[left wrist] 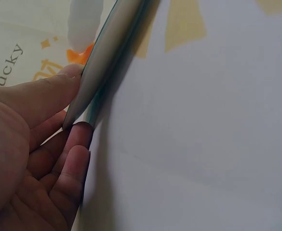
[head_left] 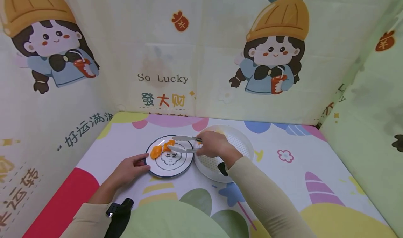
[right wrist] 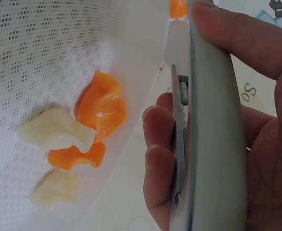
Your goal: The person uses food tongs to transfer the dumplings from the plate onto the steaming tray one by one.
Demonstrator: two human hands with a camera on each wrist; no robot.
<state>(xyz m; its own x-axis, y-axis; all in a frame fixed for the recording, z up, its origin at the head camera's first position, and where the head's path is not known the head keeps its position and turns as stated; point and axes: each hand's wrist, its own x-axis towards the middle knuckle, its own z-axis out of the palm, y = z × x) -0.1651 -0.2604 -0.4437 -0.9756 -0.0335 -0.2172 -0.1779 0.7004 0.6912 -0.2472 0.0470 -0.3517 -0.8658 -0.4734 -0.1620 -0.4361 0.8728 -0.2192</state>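
Here, the left hand (head_left: 130, 170) pinches the left edge of the plate (head_left: 180, 168). The right hand (head_left: 214, 144) holds the tongs (head_left: 185, 150), and their two arms are spread apart. Orange bits (head_left: 156, 152) lie on the plate, left of the right hand, right by the tongs' tips; I can't tell if they touch. Below the right hand sits a white basket (head_left: 244, 143) with more orange and pale bits (right wrist: 56, 129).

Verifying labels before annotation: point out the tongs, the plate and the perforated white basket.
Tongs (right wrist: 211, 134): right wrist view, on the handle.
Plate (head_left: 177, 168): head view, on bare surface toward the near rim.
Perforated white basket (right wrist: 47, 50): right wrist view, on bare perforated surface.
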